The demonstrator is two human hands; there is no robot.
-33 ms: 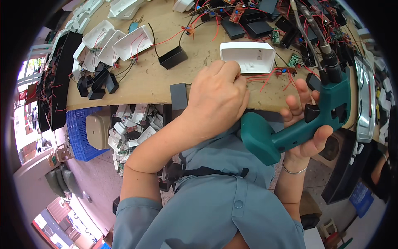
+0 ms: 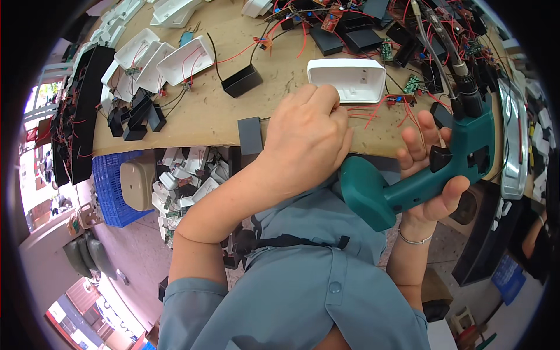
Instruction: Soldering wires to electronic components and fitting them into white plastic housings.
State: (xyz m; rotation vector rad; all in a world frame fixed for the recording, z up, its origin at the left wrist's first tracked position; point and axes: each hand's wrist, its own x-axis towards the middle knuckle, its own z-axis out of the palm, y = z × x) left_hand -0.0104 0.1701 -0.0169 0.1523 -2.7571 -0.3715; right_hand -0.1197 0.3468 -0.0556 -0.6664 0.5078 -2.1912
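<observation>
My left hand (image 2: 309,134) is closed in a fist at the table's near edge, in front of a white plastic housing (image 2: 373,81) whose open side faces me. Whatever its fingers pinch is hidden behind the knuckles. Beside that wrist lies a small dark grey box (image 2: 250,135), with a thin wire running toward the fist. In my right hand (image 2: 446,195) rests a green soldering gun (image 2: 417,189) with a black trigger; the thumb lies over its handle and the fingertips stick out beyond it. Its metal tip and feed tube point away from me over the table.
A circuit board (image 2: 402,99) with red wires lies right of the white housing. Black boxes (image 2: 245,81), more white housings (image 2: 186,61) and tangled wires cover the back and left. Below the edge are a blue crate (image 2: 119,201) and a bin of white parts (image 2: 189,181).
</observation>
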